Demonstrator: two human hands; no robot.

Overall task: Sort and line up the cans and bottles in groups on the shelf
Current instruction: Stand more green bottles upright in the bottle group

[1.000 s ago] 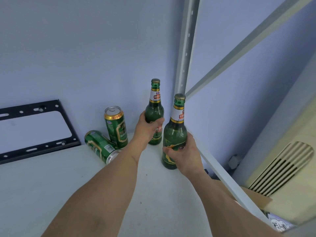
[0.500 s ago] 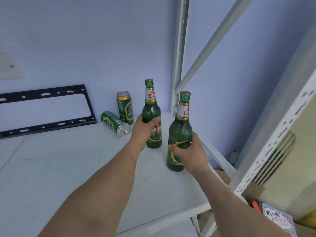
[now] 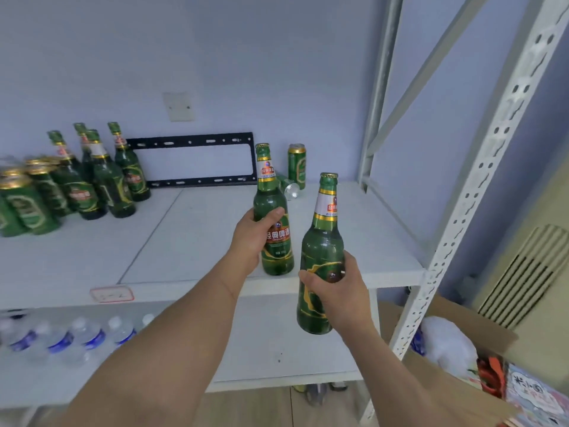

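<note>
Both hands are occupied: the left hand is wrapped round the body of one green bottle over the shelf; the right hand clasps a second bottle at its lower body, out past the shelf's front edge. Glass, probably heavy if full, smooth and breakable; a mid-body grasp looks sound. Against half a second ago, both bottles have left the back corner, where two cans remain, and the sorted group is now visible at left.
</note>
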